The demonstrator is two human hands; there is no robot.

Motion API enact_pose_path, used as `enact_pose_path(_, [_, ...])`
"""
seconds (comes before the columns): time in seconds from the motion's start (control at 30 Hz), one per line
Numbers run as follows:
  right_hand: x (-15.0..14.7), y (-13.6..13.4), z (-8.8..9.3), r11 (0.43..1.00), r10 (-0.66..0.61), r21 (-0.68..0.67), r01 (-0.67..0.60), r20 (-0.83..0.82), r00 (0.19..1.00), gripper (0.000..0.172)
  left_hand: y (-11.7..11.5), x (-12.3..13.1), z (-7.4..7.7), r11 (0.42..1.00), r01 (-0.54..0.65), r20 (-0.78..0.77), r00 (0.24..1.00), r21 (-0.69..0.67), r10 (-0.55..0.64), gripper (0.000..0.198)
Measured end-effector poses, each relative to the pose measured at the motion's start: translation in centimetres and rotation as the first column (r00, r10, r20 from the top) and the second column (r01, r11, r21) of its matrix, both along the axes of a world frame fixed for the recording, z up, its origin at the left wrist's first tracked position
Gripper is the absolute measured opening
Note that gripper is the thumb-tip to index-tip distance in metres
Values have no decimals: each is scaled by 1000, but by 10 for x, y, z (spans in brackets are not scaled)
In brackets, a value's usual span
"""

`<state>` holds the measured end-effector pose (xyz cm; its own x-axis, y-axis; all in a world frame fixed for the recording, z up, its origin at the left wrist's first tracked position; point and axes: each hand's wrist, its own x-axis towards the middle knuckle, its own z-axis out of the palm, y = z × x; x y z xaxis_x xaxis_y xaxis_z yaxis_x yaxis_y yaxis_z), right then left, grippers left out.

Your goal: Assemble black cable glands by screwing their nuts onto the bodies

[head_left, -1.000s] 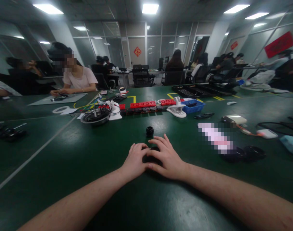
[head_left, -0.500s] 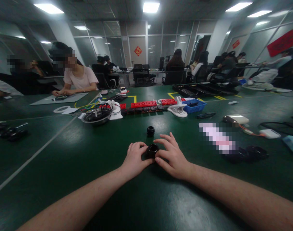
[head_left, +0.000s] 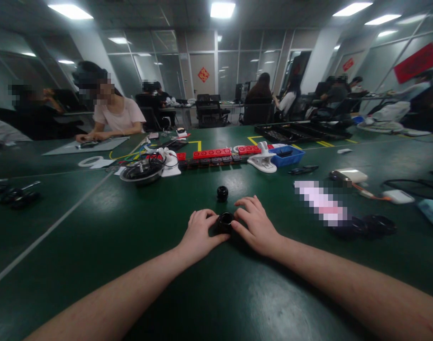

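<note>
A black hollow round part (head_left: 225,221) stands on the green table with its dark opening facing up. My left hand (head_left: 199,233) is closed around its left side, fingers behind and thumb in front. At the part's right edge, the thumb and index finger of my right hand (head_left: 256,228) press against it, while the other fingers stretch away loosely. Just beyond the part sits a smaller glossy black round piece (head_left: 222,193), apart from both hands.
Behind are a row of red blocks (head_left: 212,153), a white clip stand (head_left: 263,160), a blue bin (head_left: 288,155) and a round dish (head_left: 142,171) with cables. Black round parts (head_left: 380,225) lie to the right. Across the table sits a person in a pink shirt (head_left: 117,115).
My right hand has shifted slightly up along the part's right side, its thumb now higher and its fingers closer together. My left hand and the smaller black piece look unmoved.
</note>
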<state>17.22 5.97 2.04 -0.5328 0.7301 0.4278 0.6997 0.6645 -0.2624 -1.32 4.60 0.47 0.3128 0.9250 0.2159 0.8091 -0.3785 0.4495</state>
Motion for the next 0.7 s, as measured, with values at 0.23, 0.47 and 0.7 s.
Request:
enact_pose_path(0.23, [-3, -1, 0, 1000, 3, 2, -4, 31, 1000, 25, -1, 2, 0, 1000, 10, 1, 1000, 2, -10, 31])
enact_pose_path(0.47, [-6, -3, 3, 1000, -6, 28, 3, 75, 997, 39, -2, 3, 2, 1000, 7, -18, 1000, -3, -7, 33])
enact_pose_path(0.7, [-9, -4, 7, 998, 35, 40, -39, 95, 995, 46, -3, 4, -1, 999, 48, -40, 998, 1, -48, 31])
